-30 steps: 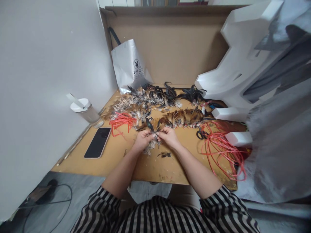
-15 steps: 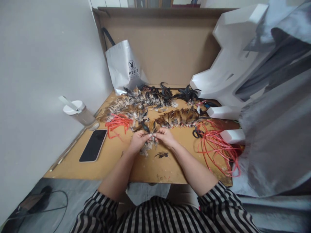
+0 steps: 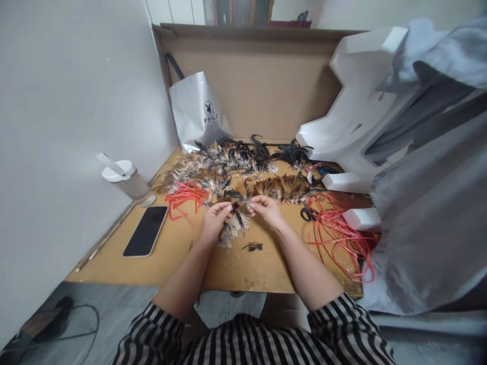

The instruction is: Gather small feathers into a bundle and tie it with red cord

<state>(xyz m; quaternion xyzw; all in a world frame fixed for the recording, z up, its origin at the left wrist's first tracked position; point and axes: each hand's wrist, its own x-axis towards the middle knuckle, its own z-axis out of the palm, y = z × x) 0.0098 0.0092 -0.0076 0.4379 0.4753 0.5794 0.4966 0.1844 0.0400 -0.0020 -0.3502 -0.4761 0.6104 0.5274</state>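
My left hand [image 3: 217, 219] is closed, thumb against fingers, pinching brown and dark feathers [image 3: 232, 195] above the tabletop. Across a small gap, my right hand [image 3: 267, 211] is also in a pinch, with a pale wisp of feather [image 3: 245, 201] at its fingertips. Below and between them lies a fluffy grey-white feather bunch [image 3: 233, 229], partly hidden by my left hand. A long row of brown feathers [image 3: 283, 186] lies just beyond my right hand. Nearer to me rests a small dark feather tuft [image 3: 254, 247].
Red plastic strips [image 3: 186, 195] and a phone [image 3: 146, 230] lie left, near a lidded cup [image 3: 131, 182]. Black scissors [image 3: 307, 213] and tangled red strands [image 3: 338, 233] are at right, beside white foam pieces [image 3: 361, 219]. More feathers [image 3: 228, 154] and a silver bag [image 3: 198, 111] stand behind.
My hands, which met at the fingertips over the feathers, have drawn a little apart. The whole view has shifted slightly downward.
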